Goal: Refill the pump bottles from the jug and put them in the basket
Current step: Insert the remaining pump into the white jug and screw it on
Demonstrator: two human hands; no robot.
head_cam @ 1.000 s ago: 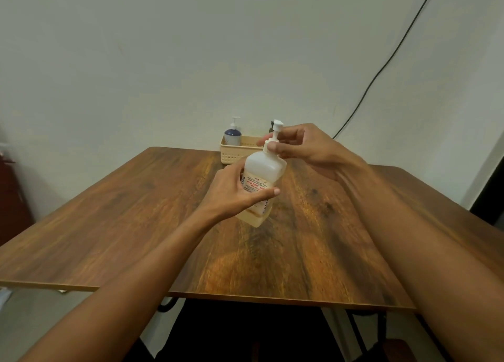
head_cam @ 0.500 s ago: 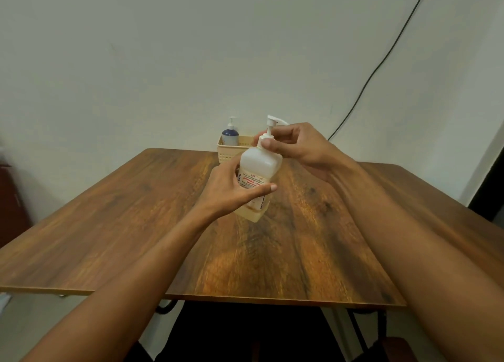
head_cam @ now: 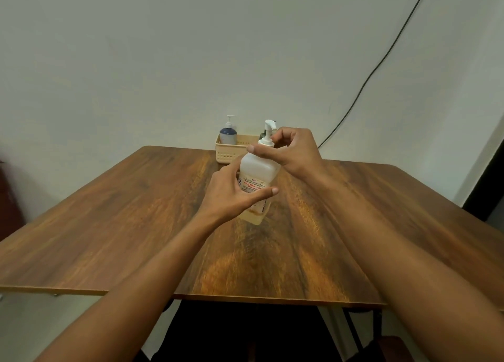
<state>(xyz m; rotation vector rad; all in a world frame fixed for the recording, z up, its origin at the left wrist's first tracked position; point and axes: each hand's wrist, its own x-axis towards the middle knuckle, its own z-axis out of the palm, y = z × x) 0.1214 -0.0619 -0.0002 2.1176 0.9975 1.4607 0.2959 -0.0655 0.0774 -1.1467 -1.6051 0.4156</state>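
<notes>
Now gripping the white pump bottle [head_cam: 257, 175] mid-frame, a bit tilted: left hand [head_cam: 231, 194] wrapped round its body, right hand [head_cam: 289, 154] fingers pinched on the pump collar [head_cam: 266, 142] on top. Basket [head_cam: 231, 153] just behind, toward the top.

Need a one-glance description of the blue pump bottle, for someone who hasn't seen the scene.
Look to the far edge of the wooden table, against the wall, where a cream slotted basket sits. The blue pump bottle stands upright in its left end. Its dark blue body and white pump set it apart from the translucent white bottle held in both hands mid-table.
</notes>
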